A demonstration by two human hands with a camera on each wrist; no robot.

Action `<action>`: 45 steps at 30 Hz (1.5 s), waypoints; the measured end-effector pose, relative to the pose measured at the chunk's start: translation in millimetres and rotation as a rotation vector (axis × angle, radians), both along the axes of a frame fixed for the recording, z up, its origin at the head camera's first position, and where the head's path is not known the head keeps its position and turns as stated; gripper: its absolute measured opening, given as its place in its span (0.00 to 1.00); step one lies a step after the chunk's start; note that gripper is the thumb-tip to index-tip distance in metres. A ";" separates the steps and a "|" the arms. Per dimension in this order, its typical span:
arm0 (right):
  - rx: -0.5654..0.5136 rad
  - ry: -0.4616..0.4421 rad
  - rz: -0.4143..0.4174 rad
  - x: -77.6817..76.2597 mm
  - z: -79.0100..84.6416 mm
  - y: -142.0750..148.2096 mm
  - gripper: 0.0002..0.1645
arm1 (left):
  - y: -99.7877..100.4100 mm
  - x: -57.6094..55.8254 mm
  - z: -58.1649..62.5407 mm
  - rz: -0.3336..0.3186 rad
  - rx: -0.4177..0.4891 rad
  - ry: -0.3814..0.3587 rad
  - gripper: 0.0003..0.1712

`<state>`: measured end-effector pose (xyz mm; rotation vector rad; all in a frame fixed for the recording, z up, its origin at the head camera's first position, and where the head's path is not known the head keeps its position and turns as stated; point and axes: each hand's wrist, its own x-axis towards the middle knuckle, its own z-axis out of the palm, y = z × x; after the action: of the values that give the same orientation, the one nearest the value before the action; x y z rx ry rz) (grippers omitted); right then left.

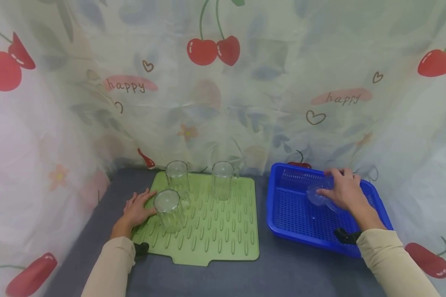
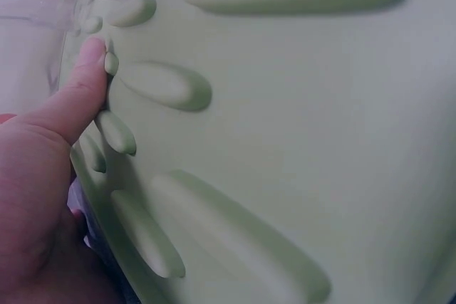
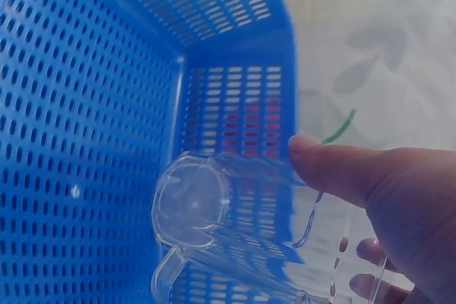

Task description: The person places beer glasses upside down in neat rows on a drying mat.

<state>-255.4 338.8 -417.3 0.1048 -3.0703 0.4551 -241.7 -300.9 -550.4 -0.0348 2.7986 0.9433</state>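
Note:
My right hand (image 1: 343,190) grips a clear glass mug (image 1: 317,195) inside the blue basket. In the right wrist view the mug (image 3: 192,201) lies tilted, its round base towards the basket floor and its handle to one side, with my thumb and fingertips around its far end. My left hand (image 1: 136,209) rests on the left edge of a green ridged drying mat (image 1: 223,243), fingers spread. Its thumb (image 2: 82,94) lies along the mat close to the front mug (image 1: 169,214). Two more upside-down mugs stand behind, one at back left (image 1: 177,177) and one at back middle (image 1: 222,181).
The blue perforated basket (image 1: 273,206) stands to the right of the mat on a dark grey table (image 1: 282,272). A cherry-printed curtain (image 1: 252,82) hangs close behind the table and along both sides.

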 end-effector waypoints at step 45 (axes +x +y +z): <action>-0.478 0.262 0.151 17.3 33.1 -70.6 0.39 | -3.8 -5.1 -6.3 -0.007 0.001 0.006 0.43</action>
<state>-238.1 268.2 -384.1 0.3482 -2.6259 1.0703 -246.8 -304.7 -556.7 -0.0223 2.8019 0.9452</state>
